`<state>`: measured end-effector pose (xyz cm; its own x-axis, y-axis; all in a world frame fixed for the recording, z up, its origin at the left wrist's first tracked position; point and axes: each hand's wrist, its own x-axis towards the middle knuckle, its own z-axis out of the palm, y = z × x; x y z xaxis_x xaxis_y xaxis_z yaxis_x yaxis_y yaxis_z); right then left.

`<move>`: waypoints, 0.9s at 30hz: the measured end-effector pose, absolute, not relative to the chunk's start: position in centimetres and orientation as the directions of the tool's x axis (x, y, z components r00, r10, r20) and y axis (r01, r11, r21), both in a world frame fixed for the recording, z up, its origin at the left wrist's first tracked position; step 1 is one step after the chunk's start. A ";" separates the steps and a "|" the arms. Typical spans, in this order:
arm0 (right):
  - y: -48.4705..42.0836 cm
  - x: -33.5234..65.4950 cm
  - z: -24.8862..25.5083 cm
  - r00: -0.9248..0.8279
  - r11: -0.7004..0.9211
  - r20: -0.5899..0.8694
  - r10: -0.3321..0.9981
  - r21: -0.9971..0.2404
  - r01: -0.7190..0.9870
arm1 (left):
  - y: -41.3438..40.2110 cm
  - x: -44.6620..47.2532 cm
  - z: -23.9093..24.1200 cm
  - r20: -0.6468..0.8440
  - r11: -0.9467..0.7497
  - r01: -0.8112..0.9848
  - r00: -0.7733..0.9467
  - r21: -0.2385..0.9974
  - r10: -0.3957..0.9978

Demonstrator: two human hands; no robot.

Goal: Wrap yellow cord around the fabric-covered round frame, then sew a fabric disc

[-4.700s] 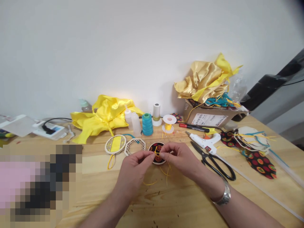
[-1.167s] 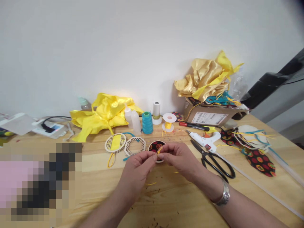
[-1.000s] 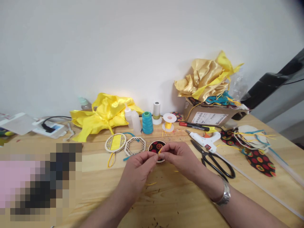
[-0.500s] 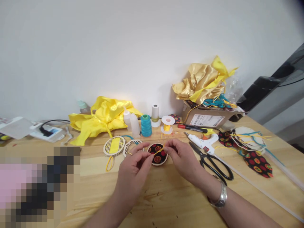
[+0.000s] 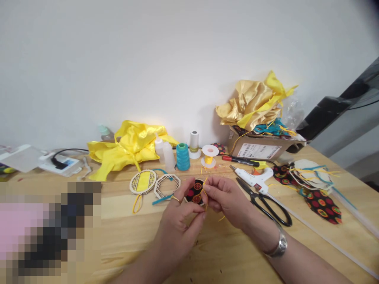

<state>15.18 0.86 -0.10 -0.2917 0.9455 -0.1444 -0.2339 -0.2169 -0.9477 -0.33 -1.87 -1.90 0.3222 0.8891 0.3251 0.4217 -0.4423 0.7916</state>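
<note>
My left hand (image 5: pixel 177 221) grips a small round disc (image 5: pixel 196 191) covered in black cloth with red and yellow dots, tilted up off the table. My right hand (image 5: pixel 223 197) pinches a thin yellow cord (image 5: pixel 205 188) against the disc's right edge; loose ends of the cord hang below the fingers. A ring sits on a left finger and a metal bracelet on the right wrist. Two wooden lattice frames lie just left: a round one with yellow cloth (image 5: pixel 143 181) and an empty octagonal one (image 5: pixel 167 184).
Black scissors (image 5: pixel 265 201) and a white glue gun (image 5: pixel 255 177) lie right of my hands. Thread spools (image 5: pixel 182 156), glue bottles (image 5: pixel 166 153), yellow satin (image 5: pixel 130 148), a cardboard box (image 5: pixel 260 148) of cloth and patterned fabric pieces (image 5: pixel 321 199) line the back and right of the wooden table (image 5: pixel 124 236).
The disc lay flat on the table half a second ago; my left hand has now lifted and tilted it. My right hand has drawn the yellow cord in against the disc's edge.
</note>
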 end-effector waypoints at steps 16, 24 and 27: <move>0.4 15.1 0.2 -0.262 0.005 -0.051 0.964 -0.978 0.210 | -1.0 -0.2 0.6 -0.101 0.060 0.187 0.217 0.980 0.971; 0.5 15.3 0.3 -0.285 -0.040 -0.093 0.954 -0.981 0.188 | -0.6 -0.5 0.2 -0.181 0.151 0.155 0.200 0.976 0.963; 0.6 15.5 0.5 -0.311 -0.062 -0.111 0.944 -0.985 0.163 | -0.6 -0.6 0.3 -0.221 0.200 0.114 0.222 0.973 0.950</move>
<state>15.49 0.60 0.49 -0.3107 0.9440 -0.1109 0.1629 -0.0621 -0.9847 -0.55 -0.59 0.31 0.2224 0.9496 -0.2210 0.1143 0.1997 0.9732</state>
